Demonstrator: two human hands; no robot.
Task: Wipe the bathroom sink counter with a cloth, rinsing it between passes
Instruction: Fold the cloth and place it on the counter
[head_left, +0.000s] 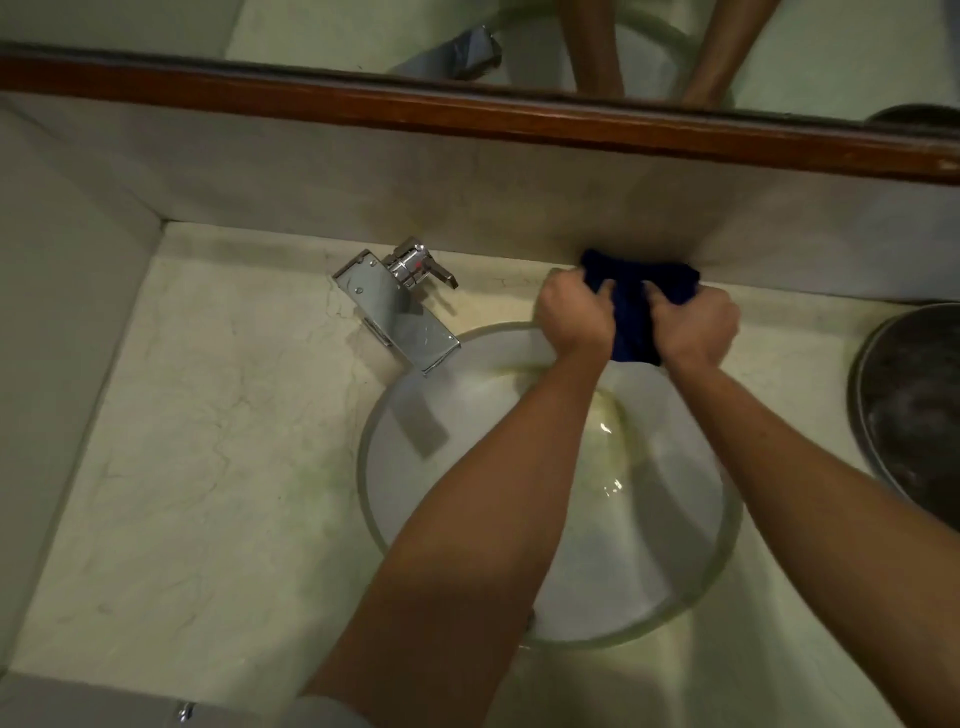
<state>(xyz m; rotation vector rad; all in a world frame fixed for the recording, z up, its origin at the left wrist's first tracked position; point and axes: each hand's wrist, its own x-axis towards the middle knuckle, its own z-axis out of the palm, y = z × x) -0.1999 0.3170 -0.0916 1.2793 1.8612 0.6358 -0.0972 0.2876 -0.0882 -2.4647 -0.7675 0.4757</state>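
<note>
At the far left a pale wall (62, 312) met the marbled counter (208, 441), whose cream surface ran from the corner toward the middle and carried faint greenish staining near the basin. Just right of that open stretch stood a chrome tap (397, 312), its flat spout reaching out over the near-left rim of the sink (675, 519), and its small lever handle (421, 265) sat at the back by the wall. The sink was a round white bowl set into the counter, with yellowish marks around the bottom.

Both forearms crossed over the bowl toward the back edge. The left hand (574, 317) was clenched around the left side of a dark blue cloth (634, 301), fingers curled into the fabric. The right hand (693, 327) gripped the right side of the same cloth in the same way, knuckles up. The cloth was bunched between the two fists, its upper part pressed where the counter met the back wall, just behind the sink's far rim, and its lower end hung over that rim.

Above, a wooden frame (467, 114) edged a mirror (831, 52) showing the arms reflected. At the far right a round dark metal basin (914, 415) rested on the counter.
</note>
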